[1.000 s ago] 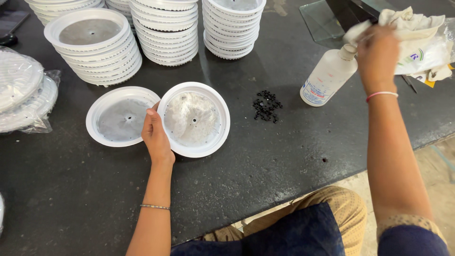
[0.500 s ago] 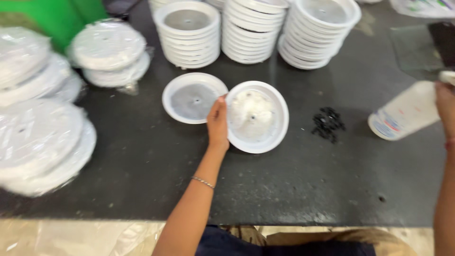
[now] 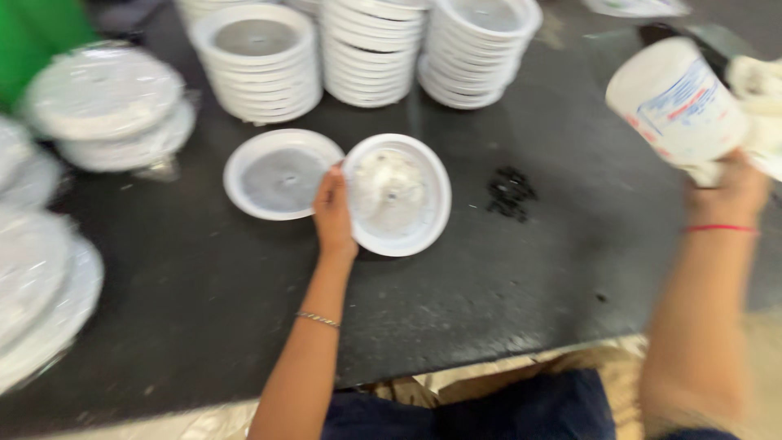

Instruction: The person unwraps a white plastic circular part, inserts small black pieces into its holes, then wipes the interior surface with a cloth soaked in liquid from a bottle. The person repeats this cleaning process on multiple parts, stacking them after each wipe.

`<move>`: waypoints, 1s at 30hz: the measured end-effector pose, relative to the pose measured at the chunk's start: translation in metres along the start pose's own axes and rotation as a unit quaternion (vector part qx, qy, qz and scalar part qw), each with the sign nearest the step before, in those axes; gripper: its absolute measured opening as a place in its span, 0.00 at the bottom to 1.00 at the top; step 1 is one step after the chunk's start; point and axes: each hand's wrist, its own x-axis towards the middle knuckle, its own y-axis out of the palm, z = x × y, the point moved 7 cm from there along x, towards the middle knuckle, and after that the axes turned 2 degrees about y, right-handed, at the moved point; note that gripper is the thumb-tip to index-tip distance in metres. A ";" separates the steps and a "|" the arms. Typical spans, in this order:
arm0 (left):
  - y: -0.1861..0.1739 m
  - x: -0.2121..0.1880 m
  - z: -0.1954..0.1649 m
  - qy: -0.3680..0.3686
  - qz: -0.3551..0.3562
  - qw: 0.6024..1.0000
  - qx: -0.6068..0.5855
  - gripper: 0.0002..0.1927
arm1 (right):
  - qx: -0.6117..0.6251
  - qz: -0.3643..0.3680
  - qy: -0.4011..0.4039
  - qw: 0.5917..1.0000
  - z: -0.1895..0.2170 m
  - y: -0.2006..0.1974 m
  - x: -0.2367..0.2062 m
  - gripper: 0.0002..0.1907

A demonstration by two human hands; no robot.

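At the far left of the dark bench [image 3: 505, 293], blurred stacks of wrapped white discs [image 3: 102, 94] lie in clear film, with more of them overlapping the left edge. A green object [image 3: 37, 28] shows in the top left corner. Along the back stand three piles of white rimmed discs [image 3: 257, 61], nested one inside another; the top one of the left pile shows a grey, flat centre and holds nothing.

In front of them two single discs lie flat and touch each other. The left disc [image 3: 281, 173] has a white rim and a bare grey middle. The right disc [image 3: 397, 194] has a white rim, and its middle looks smeared with something white around a small centre hole. The left hand [image 3: 334, 213] rests palm down across the place where the two rims meet, its fingers bent over the right disc's rim and pressing on it rather than gripping it.

Just to the right of that disc a small heap of black bits [image 3: 510, 192] lies on the bench. At the far right the right hand [image 3: 729, 191], with a red band at the wrist, is raised above the bench; its fingers are closed around a white plastic bottle [image 3: 674, 102] with a printed label, held tilted, and around a crumpled pale cloth [image 3: 762, 94] beside it. The bottle's contents cannot be seen.
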 end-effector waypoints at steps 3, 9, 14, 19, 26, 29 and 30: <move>0.006 -0.007 -0.014 0.005 0.030 0.999 -0.010 0.24 | 0.213 -0.081 0.067 0.971 -0.042 -0.026 -0.033 0.18; 0.018 -0.015 -0.035 -0.021 0.037 0.999 0.005 0.23 | 0.128 -0.056 0.007 0.990 -0.044 0.002 -0.032 0.20; 0.023 -0.017 -0.043 -0.023 0.031 0.999 0.028 0.22 | -0.426 -0.009 -0.340 0.838 0.029 0.071 -0.019 0.14; 0.029 -0.021 -0.051 -0.044 0.046 0.997 0.053 0.23 | -0.746 0.099 -0.394 0.527 -0.008 0.110 -0.024 0.17; 0.035 -0.024 -0.058 -0.051 0.064 0.996 0.041 0.27 | -0.771 0.121 -0.293 0.552 -0.005 0.090 0.017 0.09; 0.036 -0.025 -0.056 -0.055 0.071 0.995 0.040 0.29 | -0.723 0.069 -0.245 0.642 0.011 0.078 0.027 0.07; 0.036 -0.025 -0.055 -0.055 0.069 0.995 0.038 0.30 | -0.668 0.044 -0.241 0.702 0.011 0.071 0.027 0.05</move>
